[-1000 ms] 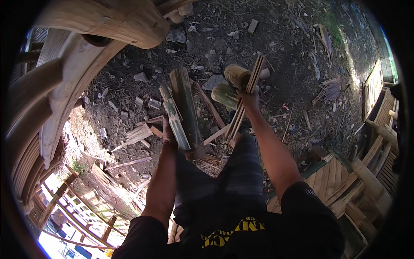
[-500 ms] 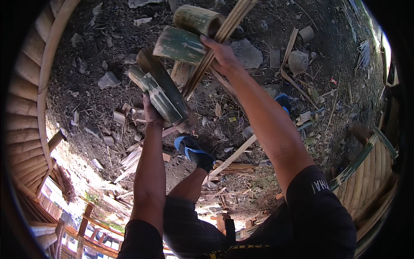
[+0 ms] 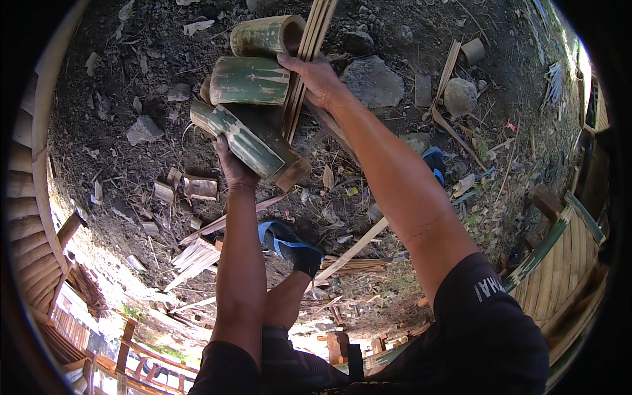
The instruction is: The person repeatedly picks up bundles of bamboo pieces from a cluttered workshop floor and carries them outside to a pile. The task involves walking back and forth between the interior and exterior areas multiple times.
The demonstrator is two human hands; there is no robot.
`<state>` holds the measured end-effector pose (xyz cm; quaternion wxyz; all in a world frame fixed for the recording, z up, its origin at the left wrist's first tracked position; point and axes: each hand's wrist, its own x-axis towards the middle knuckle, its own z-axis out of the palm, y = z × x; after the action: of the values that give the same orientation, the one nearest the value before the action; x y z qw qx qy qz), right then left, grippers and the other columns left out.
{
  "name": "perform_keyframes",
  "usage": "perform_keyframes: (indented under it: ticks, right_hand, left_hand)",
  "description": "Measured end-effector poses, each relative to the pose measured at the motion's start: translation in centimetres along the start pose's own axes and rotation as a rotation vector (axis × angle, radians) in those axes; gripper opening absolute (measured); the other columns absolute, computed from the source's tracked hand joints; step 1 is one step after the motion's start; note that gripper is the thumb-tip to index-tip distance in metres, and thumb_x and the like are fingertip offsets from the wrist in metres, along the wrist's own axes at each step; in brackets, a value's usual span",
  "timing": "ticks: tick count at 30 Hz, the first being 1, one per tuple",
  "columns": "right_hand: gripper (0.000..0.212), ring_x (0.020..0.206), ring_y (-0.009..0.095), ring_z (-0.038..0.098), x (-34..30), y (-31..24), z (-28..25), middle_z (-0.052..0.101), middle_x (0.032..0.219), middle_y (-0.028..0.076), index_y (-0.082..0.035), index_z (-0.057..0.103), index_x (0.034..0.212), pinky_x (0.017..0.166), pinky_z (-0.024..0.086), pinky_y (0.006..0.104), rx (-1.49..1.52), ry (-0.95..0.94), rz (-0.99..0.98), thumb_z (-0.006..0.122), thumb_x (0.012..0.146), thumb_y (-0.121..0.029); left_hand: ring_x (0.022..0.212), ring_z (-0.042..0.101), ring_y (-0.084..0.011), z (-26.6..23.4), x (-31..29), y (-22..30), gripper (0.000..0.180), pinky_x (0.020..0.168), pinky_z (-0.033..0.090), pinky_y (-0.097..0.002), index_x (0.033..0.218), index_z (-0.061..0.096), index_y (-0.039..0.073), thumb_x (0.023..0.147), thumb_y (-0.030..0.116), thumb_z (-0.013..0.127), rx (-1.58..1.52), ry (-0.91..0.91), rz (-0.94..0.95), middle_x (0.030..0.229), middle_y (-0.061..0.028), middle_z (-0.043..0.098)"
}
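My left hand [image 3: 235, 164] is closed around a split green bamboo piece [image 3: 248, 143] with pale scraped patches. A darker bamboo piece [image 3: 266, 125] lies right behind it, partly hidden. My right hand [image 3: 317, 80] grips a bundle of thin bamboo strips [image 3: 317, 29], which slants upward past the top edge. Its thumb reaches toward a short green bamboo section [image 3: 249, 80] left of the strips. Beyond that section lies another hollow bamboo section [image 3: 263, 36], its open end facing the strips. What supports these two sections is hidden.
Large stones [image 3: 373, 83] and a rounder stone [image 3: 459, 97] lie to the right on the littered soil. Bamboo offcuts [image 3: 201, 187] are scattered at left. A curved bamboo slat structure [image 3: 39, 171] borders the left; a slatted bamboo panel [image 3: 559, 263] stands at right.
Both hands and the bamboo have shifted left in the picture, partly with the view. The left hand's bamboo sits closer under the green section, and the strips stand steeper.
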<state>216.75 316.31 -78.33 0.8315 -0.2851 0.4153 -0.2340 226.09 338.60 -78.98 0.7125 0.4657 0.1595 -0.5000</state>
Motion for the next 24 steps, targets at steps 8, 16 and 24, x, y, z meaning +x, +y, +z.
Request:
perform_keyframes:
  ticks: [8,16,24]
  right_hand:
    - [0.035,0.090,0.018,0.063,-9.6,-5.4,2.6,0.063,0.099,0.011,0.003,0.057,0.108,0.080,0.054,0.0318,-0.075,0.122,-0.135,0.077,0.083,-0.010]
    - [0.027,0.077,0.010,0.059,-28.1,-26.5,2.9,0.063,0.085,0.003,0.001,0.059,0.107,0.071,0.050,0.0263,-0.049,0.372,-0.330,0.073,0.085,-0.005]
    - [0.025,0.085,0.009,0.061,-45.3,-59.3,0.3,0.067,0.092,0.003,-0.002,0.063,0.106,0.074,0.051,0.0270,-0.276,0.496,-0.533,0.074,0.086,-0.013]
  left_hand:
    - [0.112,0.056,-0.0282,5.6,-8.6,1.0,0.086,0.097,0.048,-0.0438,0.134,0.048,0.012,0.073,0.070,0.064,0.106,0.080,0.017,0.123,-0.0100,0.057]
    - [0.118,0.054,-0.0319,25.5,-23.1,1.2,0.070,0.101,0.045,-0.0469,0.136,0.048,0.009,0.091,0.062,0.044,0.018,-0.084,-0.187,0.132,-0.0122,0.056]
    - [0.123,0.050,-0.0322,55.8,-37.1,-1.3,0.075,0.106,0.041,-0.0470,0.143,0.042,0.013,0.090,0.066,0.041,-0.058,-0.267,-0.103,0.141,-0.0117,0.048]
